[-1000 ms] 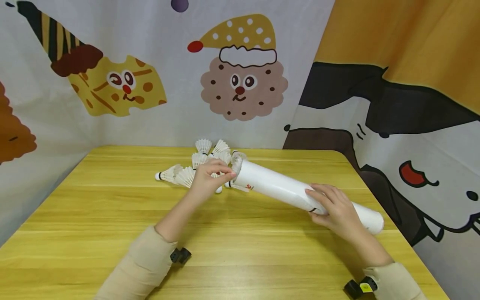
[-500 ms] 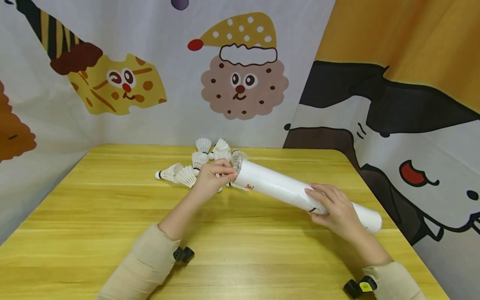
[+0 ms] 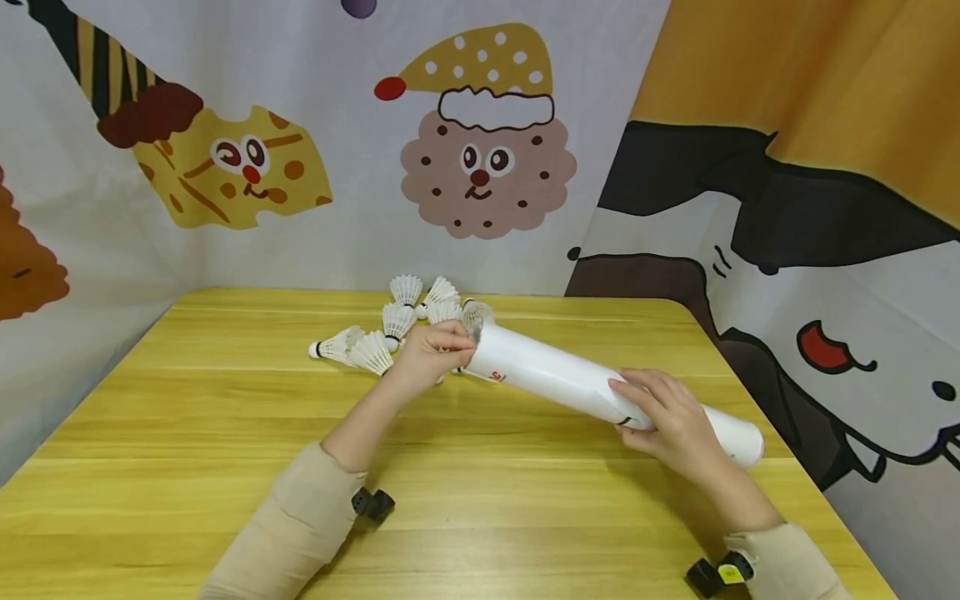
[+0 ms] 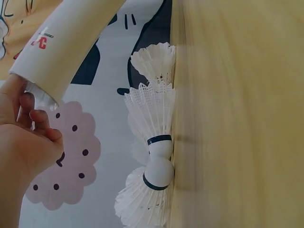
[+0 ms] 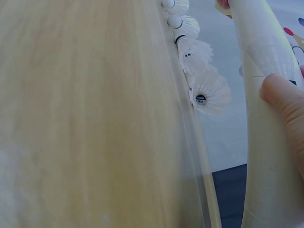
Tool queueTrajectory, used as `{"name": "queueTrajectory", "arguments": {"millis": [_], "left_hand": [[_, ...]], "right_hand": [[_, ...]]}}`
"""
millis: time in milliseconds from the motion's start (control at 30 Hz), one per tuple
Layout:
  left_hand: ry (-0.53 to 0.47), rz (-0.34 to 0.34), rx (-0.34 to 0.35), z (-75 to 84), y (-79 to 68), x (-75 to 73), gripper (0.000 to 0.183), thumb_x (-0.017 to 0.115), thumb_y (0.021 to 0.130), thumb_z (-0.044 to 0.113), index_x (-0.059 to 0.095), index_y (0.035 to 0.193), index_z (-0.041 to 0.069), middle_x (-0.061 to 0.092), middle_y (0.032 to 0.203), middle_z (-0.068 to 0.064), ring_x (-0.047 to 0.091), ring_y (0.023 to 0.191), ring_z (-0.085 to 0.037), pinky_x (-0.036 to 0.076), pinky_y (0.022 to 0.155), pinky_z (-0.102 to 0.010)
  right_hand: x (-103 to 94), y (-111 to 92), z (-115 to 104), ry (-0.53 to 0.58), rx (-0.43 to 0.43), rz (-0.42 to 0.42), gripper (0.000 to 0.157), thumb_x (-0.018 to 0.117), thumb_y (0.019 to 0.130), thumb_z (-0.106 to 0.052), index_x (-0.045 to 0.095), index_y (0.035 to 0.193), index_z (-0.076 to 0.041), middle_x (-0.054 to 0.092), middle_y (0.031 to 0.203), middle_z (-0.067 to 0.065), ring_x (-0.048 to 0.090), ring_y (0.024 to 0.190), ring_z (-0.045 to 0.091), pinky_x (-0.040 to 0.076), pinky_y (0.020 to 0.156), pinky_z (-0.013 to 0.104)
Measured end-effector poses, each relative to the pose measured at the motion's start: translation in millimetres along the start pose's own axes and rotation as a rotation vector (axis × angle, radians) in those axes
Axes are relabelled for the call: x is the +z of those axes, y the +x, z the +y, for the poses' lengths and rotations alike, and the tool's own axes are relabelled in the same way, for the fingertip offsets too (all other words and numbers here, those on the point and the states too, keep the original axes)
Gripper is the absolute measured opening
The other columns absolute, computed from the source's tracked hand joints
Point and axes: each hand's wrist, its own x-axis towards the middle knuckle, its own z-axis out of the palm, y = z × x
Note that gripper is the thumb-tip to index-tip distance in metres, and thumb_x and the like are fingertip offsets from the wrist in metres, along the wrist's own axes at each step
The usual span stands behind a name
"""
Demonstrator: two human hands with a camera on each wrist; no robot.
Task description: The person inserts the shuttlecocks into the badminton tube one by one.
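In the head view a long white shuttlecock tube (image 3: 551,367) is held tilted above the table, its mouth up toward the left. My right hand (image 3: 671,421) grips it round the middle; the right wrist view shows the thumb (image 5: 280,92) lying across the tube. At the mouth, my left hand (image 3: 431,354) pinches a shuttlecock (image 4: 43,97) whose feather edge shows in the opening. The rest of that shuttlecock is hidden inside the tube. In the left wrist view the left fingers (image 4: 40,118) are curled beside the rim.
Several loose white shuttlecocks (image 3: 371,352) lie in a cluster at the back of the wooden table (image 3: 480,517), partly behind the left hand. A printed curtain (image 3: 300,258) hangs just past the table's far edge.
My left hand has shifted slightly right, closer against the tube's mouth, its forearm following. The right hand and the tube have stayed almost still.
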Motion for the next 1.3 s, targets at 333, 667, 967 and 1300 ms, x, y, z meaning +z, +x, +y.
{"name": "queueTrajectory", "arguments": {"millis": [333, 667, 967, 1300], "left_hand": [[-0.01, -0.029, -0.08, 8.8, 5.7, 6.9, 0.011, 0.055, 0.072, -0.019, 0.064, 0.078, -0.017, 0.053, 0.071, 0.001, 0.045, 0.075, -0.016, 0.043, 0.061, -0.024], [-0.005, -0.075, -0.085, 7.8, 4.6, 0.4, 0.013, 0.056, 0.079, -0.015, 0.063, 0.089, -0.017, 0.055, 0.074, -0.004, 0.044, 0.068, -0.013, 0.039, 0.055, -0.021], [-0.004, -0.084, -0.121, 6.6, 5.3, -6.2, 0.015, 0.061, 0.083, -0.001, 0.065, 0.094, -0.011, 0.054, 0.074, -0.004, 0.039, 0.064, -0.014, 0.035, 0.056, -0.024], [0.183, 0.051, -0.061, 7.0, 7.8, -27.0, 0.021, 0.063, 0.083, 0.006, 0.066, 0.102, -0.002, 0.052, 0.073, -0.007, 0.037, 0.062, -0.018, 0.031, 0.053, -0.023]], "right_hand": [[0.5, -1, 0, -0.003, 0.002, -0.015, 0.046, 0.053, 0.084, -0.039, 0.058, 0.118, -0.008, 0.056, 0.115, 0.013, 0.053, 0.095, 0.031, 0.039, 0.075, 0.042], [0.1, -1, 1, -0.003, 0.013, -0.004, 0.047, 0.053, 0.084, -0.039, 0.058, 0.118, -0.008, 0.056, 0.115, 0.013, 0.053, 0.096, 0.031, 0.039, 0.077, 0.042], [-1.4, -3, 2, -0.001, 0.027, 0.003, 0.048, 0.054, 0.084, -0.041, 0.058, 0.118, -0.008, 0.056, 0.115, 0.013, 0.053, 0.096, 0.031, 0.038, 0.077, 0.041], [-0.4, -4, 4, -0.005, 0.02, 0.009, 0.047, 0.055, 0.083, -0.04, 0.059, 0.118, -0.008, 0.056, 0.115, 0.013, 0.053, 0.097, 0.032, 0.039, 0.077, 0.042]]}}
